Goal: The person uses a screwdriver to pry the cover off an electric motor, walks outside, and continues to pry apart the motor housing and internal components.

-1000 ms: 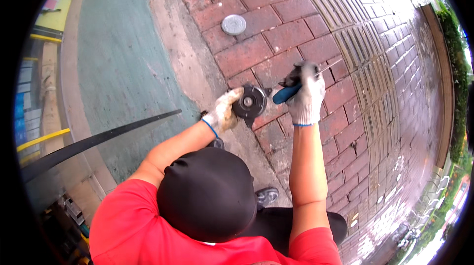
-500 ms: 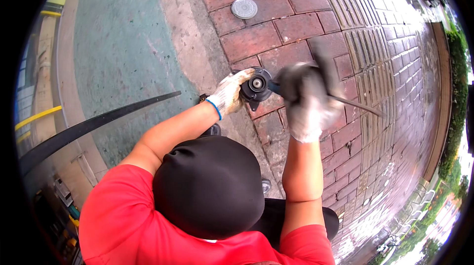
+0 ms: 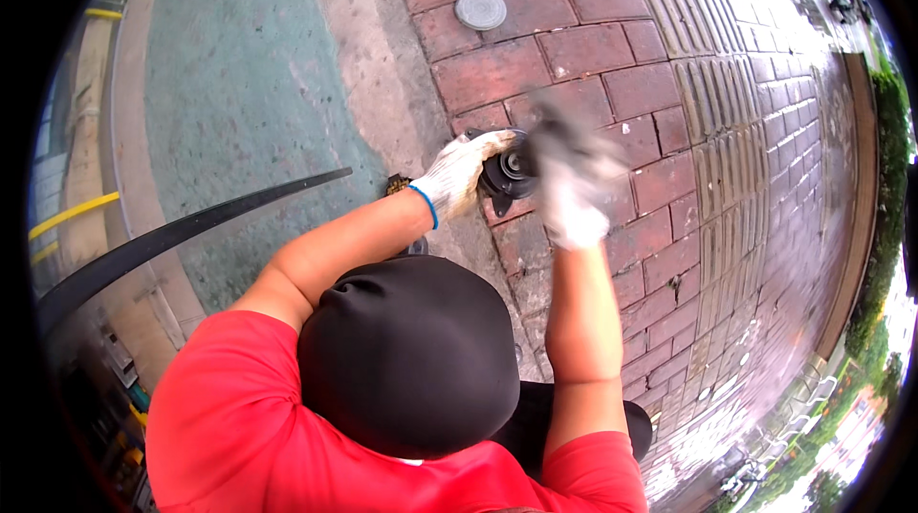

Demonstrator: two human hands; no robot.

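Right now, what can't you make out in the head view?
All in the head view:
Right hand: fingers and grip, smeared by motion blur.
Dark tool: outline and tip, also motion blur.
Black part: right edge, covered by the blurred tool.
Left hand: any fingers underneath, hidden by the part.
Legs: mostly hidden by the black cap.

No words, numbers or signs can be read. The round black part (image 3: 510, 180) in the grip of the white-gloved left hand (image 3: 466, 172) shows no letters clear enough to read. Ahead of that grip, any marks on the round grey lid (image 3: 480, 10) are too small to read.
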